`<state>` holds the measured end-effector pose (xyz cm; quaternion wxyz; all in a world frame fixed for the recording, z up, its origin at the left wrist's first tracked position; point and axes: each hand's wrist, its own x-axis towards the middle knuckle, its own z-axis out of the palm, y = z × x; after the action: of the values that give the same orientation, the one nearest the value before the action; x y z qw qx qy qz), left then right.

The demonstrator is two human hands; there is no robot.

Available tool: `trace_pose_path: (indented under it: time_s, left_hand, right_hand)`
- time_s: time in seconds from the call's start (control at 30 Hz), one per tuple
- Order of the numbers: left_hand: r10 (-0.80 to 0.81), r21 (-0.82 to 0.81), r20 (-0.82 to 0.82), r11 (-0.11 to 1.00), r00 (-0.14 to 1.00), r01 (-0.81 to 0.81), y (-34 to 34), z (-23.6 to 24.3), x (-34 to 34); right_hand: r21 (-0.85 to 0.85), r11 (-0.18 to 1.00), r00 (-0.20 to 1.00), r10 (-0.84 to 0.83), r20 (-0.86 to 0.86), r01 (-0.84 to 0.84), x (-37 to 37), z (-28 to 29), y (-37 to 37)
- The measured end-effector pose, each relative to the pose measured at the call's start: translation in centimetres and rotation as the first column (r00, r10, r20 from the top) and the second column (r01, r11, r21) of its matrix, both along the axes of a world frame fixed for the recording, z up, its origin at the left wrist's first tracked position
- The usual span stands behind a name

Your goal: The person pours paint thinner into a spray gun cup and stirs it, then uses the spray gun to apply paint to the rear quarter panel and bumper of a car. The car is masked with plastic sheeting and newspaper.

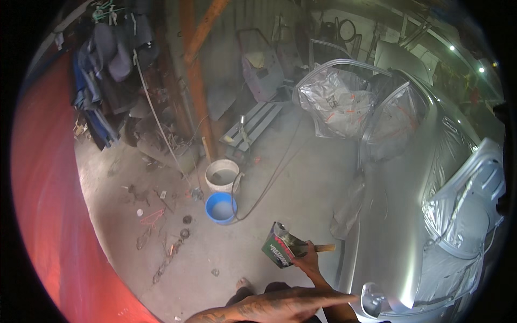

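My right hand (pixel 306 259) grips a cut-open green container (pixel 277 250) with a flat wooden stick (pixel 325 247) across it, held low beside the car. My left forearm crosses in front along the lower edge, and my left hand (pixel 335 299) is at its far end by the car's silver rear panel (pixel 385 253); its fingers are not clear. Plastic sheeting (pixel 451 183) covers openings on the car, and its open doors hold wrapped plastic (pixel 336 102).
A red panel (pixel 46 188) fills the left edge. A blue basin (pixel 221 199), white bucket (pixel 222 164) and hose (pixel 261 191) lie on the floor (pixel 134 253) among litter. Hanging clothes (pixel 107 59), an orange post (pixel 196 102) and a slatted metal piece (pixel 258 124) stand behind.
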<state>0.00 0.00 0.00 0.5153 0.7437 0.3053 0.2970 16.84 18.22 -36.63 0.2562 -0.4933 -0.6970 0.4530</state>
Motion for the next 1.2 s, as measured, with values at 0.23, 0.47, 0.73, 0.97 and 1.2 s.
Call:
trace_pose_path:
  time_s: [0.23, 0.47, 0.73, 0.97, 1.2]
  left_hand:
    - [0.436, -0.235, 0.136, 0.887, 0.89, -0.398, 13.1, -8.9, -14.0]
    - [0.859, -0.619, 0.04, 0.422, 0.51, -0.663, 22.4, -28.1, -28.6]
    - [0.89, -0.645, -0.384, -0.45, -0.247, -0.618, 24.5, -38.9, -35.0]
    - [0.919, -0.556, -0.349, -0.359, -0.181, -0.75, 30.6, -51.5, -39.3]
    - [0.966, -0.701, -0.186, -0.258, -0.18, -0.664, 44.3, -58.1, -48.6]
  right_hand:
    - [-0.121, 0.971, 0.976, -0.213, -0.043, 0.207, -11.6, 4.7, 16.4]
    - [0.008, 0.991, 0.991, -0.134, -0.021, 0.134, -23.5, 1.4, 37.6]
    - [0.165, 0.983, 0.995, -0.068, -0.075, 0.08, -39.2, 3.7, 59.2]
    - [0.21, 0.976, 0.995, -0.045, -0.093, 0.064, -54.5, -0.5, 77.1]
    - [0.021, 0.998, 0.998, -0.056, 0.009, 0.055, -70.3, -7.2, 93.4]
